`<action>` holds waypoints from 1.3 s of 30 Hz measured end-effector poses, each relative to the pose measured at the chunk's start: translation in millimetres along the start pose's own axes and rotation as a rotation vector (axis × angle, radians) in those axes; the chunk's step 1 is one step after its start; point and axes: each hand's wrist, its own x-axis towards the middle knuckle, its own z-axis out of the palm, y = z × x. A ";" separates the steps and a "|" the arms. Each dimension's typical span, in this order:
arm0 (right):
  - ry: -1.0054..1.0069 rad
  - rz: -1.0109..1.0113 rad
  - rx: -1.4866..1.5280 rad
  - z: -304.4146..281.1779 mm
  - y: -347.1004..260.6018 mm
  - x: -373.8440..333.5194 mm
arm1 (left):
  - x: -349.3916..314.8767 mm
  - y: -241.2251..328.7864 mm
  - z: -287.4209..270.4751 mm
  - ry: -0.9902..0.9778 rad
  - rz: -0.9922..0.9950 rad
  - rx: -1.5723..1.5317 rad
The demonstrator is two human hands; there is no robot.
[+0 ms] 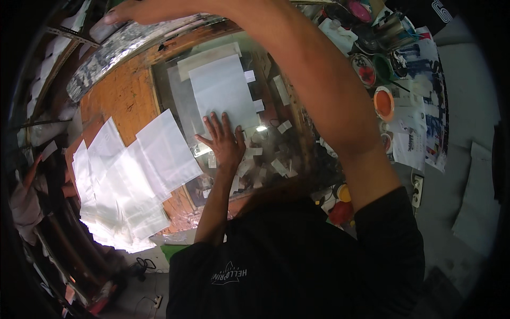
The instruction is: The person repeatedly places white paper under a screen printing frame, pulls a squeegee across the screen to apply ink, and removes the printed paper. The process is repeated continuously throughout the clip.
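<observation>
My left hand [222, 144] lies open with fingers spread, its fingertips on the lower edge of a white sheet [220, 85]. The sheet is flat on a glassy panel [183, 114] set in the wooden table, with small paper tabs at its right side. My right arm reaches across the top of the view to the far left. There my right hand [130, 11] is cut off by the upper edge, beside a pale, blurred translucent thing [102, 31]. Most of its fingers are hidden, so I cannot tell what it grips, if anything.
Overlapping white plastic-looking sleeves [127, 186] cover the table's left part. A crinkled silvery strip [114, 56] runs along the far edge. Open paint pots, one orange [383, 103] and one red [364, 70], crowd the right. A power strip [417, 191] hangs there. Another person's arm [34, 170] shows at far left.
</observation>
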 end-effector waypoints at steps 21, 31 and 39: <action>0.159 -0.003 -0.240 297.6 76.1 -160.4 | -54.8 -21.2 -81.8 -0.050 -1.308 -1.932; 0.205 -0.071 -0.323 326.4 95.2 -153.4 | -49.8 -34.8 -71.9 -0.181 -1.233 -2.011; 0.267 -0.049 -0.346 326.9 150.8 -59.7 | -39.6 -18.1 -92.8 -0.153 -1.260 -1.850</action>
